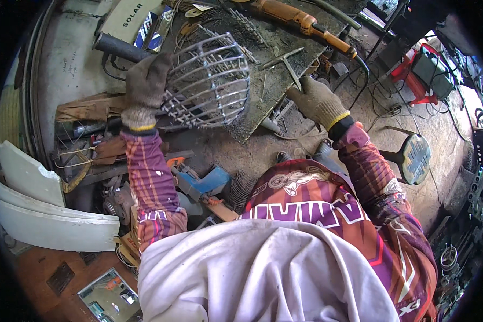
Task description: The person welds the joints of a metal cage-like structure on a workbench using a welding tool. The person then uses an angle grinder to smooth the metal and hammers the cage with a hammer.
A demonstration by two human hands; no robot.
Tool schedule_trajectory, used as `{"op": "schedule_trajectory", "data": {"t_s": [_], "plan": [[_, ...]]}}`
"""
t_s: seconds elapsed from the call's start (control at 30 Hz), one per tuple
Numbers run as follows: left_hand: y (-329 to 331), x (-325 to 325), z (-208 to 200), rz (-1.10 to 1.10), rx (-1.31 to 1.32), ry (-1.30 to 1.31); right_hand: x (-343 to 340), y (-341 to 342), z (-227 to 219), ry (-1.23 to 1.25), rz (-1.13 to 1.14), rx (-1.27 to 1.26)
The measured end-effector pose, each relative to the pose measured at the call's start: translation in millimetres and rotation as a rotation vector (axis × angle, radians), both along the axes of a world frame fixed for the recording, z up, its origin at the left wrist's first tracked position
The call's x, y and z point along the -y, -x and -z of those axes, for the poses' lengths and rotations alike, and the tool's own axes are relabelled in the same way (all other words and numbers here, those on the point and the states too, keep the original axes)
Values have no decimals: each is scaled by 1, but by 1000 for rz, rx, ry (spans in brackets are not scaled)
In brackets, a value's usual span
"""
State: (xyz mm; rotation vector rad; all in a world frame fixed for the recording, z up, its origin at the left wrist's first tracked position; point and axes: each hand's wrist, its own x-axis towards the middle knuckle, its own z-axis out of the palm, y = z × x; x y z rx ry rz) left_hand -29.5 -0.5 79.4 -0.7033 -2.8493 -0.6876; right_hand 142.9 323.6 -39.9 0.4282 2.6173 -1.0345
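Observation:
My left hand [146,85], in a dirty knit work glove with a yellow-edged cuff, is closed on the left side of a basket-like cage [212,80] of welded metal rods. The cage is tilted over a grimy work table [243,129], its curved ribs facing right. In a matching glove, my right hand [317,103] grips the handle of a chipping hammer [287,63]. The hammer's narrow crosswise head points away from me, to the right of the cage and apart from it. The fingers of my left hand are partly hidden behind the glove's back.
An orange angle grinder [292,19] lies along the table's far edge, its cord trailing right. Cables cross the floor near a red plastic stool [413,78] bearing a dark box. A worn stool [415,158] stands right. Blue tool [206,180] and white curved panels [53,217] lie left.

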Motion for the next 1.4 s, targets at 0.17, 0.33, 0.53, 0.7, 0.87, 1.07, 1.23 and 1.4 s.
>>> {"op": "schedule_trajectory", "data": {"t_s": [0.17,0.33,0.53,0.7,0.87,1.07,1.23,1.4], "plan": [[22,-45,13,224,14,-48,-16,-20,-4,-98,60,-114],[43,-62,28,329,-90,154,-40,-41,-20,-50,183,-359],[32,-101,28,154,85,204,-109,-15,-8,-345,310,-765],[30,-104,33,125,-168,330,-172,51,18,-109,-35,-367],[4,-113,26,-4,-248,448,-191,85,24,467,-137,121],[-66,-126,24,-245,-422,186,-201,99,32,746,-182,238],[-145,-154,40,-178,-337,-66,-202,104,33,619,-318,196],[-170,-196,51,-112,-76,-244,-189,75,20,657,-226,140]]}}
